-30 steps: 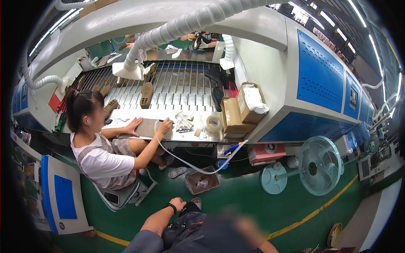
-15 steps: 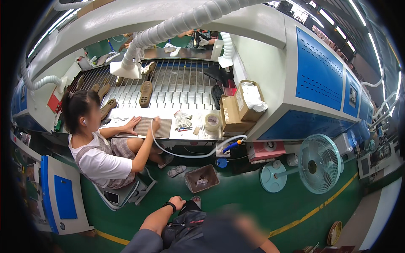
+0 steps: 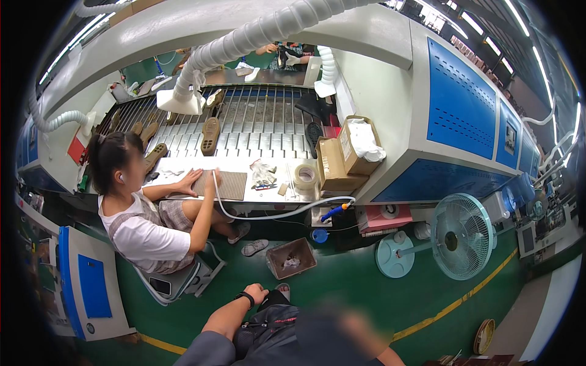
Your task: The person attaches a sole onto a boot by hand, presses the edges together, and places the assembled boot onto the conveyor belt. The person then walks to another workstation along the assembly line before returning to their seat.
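Observation:
My left hand, below a black wristband, rests near my dark-clothed knee with its fingers curled in and nothing visible in it. A black bag lies against my body beside that forearm. My right forearm comes in from the lower edge, and my right hand is smeared by a blurred patch, so its fingers do not show. At the bench, a seated co-worker presses one hand flat on a brown ribbed sheet. Their other hand holds the end of a white hose over that sheet.
Shoe soles lie on the roller conveyor. Tape rolls and cardboard boxes stand at the bench's right end. A waste bin, a fan and a sandal are on the green floor.
The co-worker's hand with the hose has moved left across the ribbed sheet, and the hose shifted with it. My own arms look unchanged.

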Demonstrator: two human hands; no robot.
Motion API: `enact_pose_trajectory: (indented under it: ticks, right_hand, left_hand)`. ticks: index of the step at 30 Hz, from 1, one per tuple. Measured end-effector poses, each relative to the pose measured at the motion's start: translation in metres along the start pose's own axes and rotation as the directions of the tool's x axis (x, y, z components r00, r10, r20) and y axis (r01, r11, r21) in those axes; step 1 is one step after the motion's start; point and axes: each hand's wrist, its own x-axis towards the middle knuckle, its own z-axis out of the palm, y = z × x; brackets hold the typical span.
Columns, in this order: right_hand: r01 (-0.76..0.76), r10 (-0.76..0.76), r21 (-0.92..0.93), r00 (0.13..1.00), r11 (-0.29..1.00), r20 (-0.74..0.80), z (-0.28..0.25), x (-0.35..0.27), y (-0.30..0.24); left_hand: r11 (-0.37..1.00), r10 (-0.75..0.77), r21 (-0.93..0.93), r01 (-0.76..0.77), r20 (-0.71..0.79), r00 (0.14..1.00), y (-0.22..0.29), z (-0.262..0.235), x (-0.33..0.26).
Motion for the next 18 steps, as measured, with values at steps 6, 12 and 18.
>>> enact_pose_trajectory:
  ticks: [6,12,18]
  right_hand:
    - [-0.010,0.010,0.007,1.000,1.000,0.001,-0.0015,0.0021,-0.0007]
    - [-0.007,0.007,0.007,1.000,1.000,-0.002,-0.0061,0.0023,-0.0070]
    - [-0.043,0.043,0.002,0.998,0.999,0.040,-0.0063,0.0077,-0.0067]
  left_hand:
    - [1.000,-0.007,-0.020,0.007,0.002,1.000,0.0028,-0.0021,0.0003]
    - [1.000,0.002,-0.026,-0.002,-0.014,1.000,0.0014,-0.0025,0.0022]
    - [1.000,0.008,-0.017,-0.008,-0.001,1.000,0.0066,-0.0070,-0.0003]
